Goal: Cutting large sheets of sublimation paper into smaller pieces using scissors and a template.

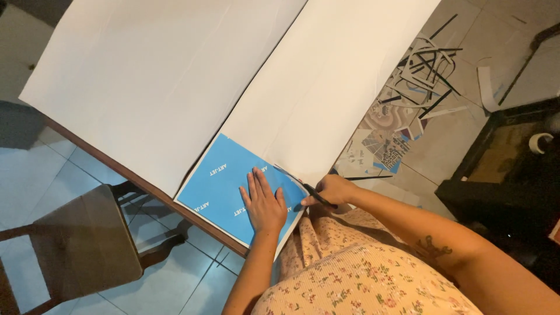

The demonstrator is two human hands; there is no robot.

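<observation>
A blue sheet (217, 184) with small white print lies at the near edge of a table, partly under two large white sheets (157, 76). My left hand (263, 201) rests flat on the blue sheet, fingers spread, pressing it down. My right hand (331, 191) is closed around a thin black cutting tool (315, 195), whose tip meets the blue sheet's right edge, where a narrow strip curls up.
The brown table edge (146, 188) runs diagonally. A wooden chair (76, 245) stands on the tiled floor at left. Black, white and blue paper offcuts (417, 76) litter the floor at right. A dark low table (507, 163) with a white tape roll (540, 142) sits far right.
</observation>
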